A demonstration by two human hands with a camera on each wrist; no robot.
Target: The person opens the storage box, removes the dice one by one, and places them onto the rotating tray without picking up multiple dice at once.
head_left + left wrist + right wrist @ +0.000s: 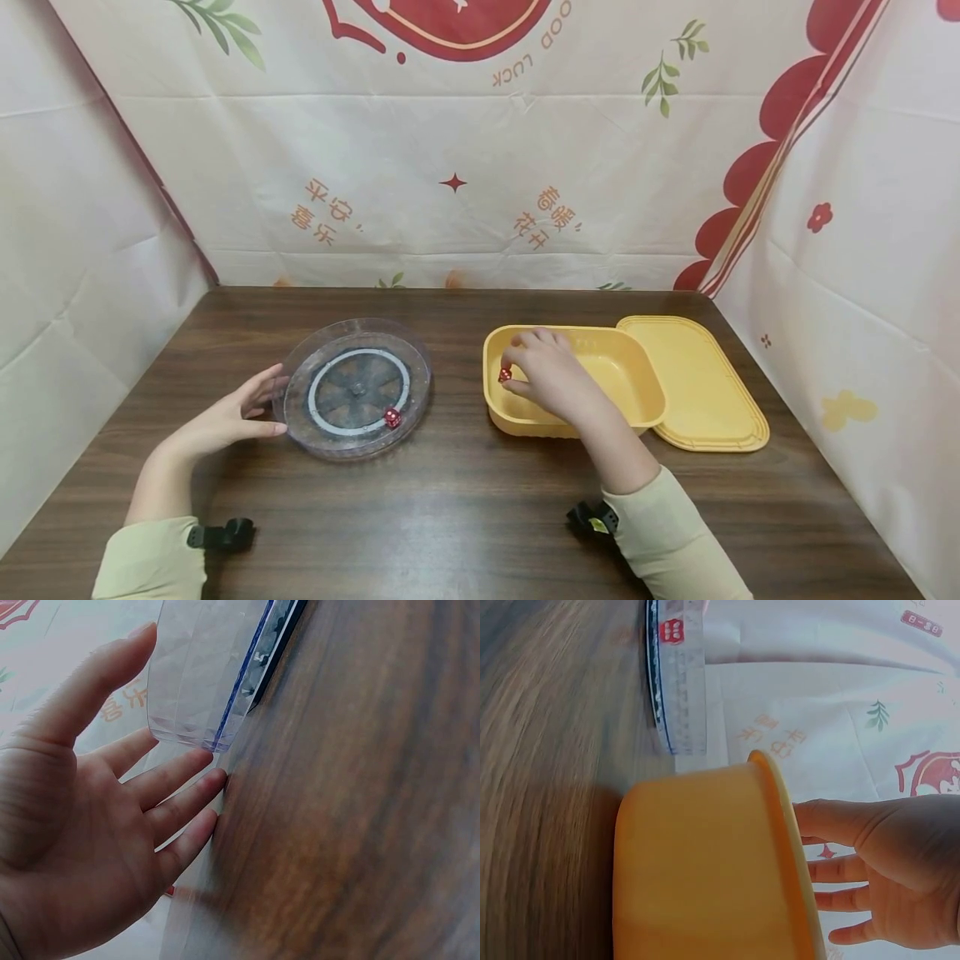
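A round clear plastic dish [294,398] with a dark, white-ringed base stands left of centre. One red die [393,417] lies in it, also visible through the dish wall in the right wrist view. At the dish's left side rests my left hand [225,421], fingers spread and relaxed, fingertips at the wall [196,682]. My right hand [551,375] is over the left part of a yellow plastic box [622,379], a second red die [505,376] between thumb and index finger. In the right wrist view the box's side [697,862] hides the fingertips and that die.
The yellow lid [708,387] lies flat to the right of the box, partly under its edge. Brown wood-grain table [420,517] runs under everything. A printed white cloth [450,225] hangs behind and at both sides.
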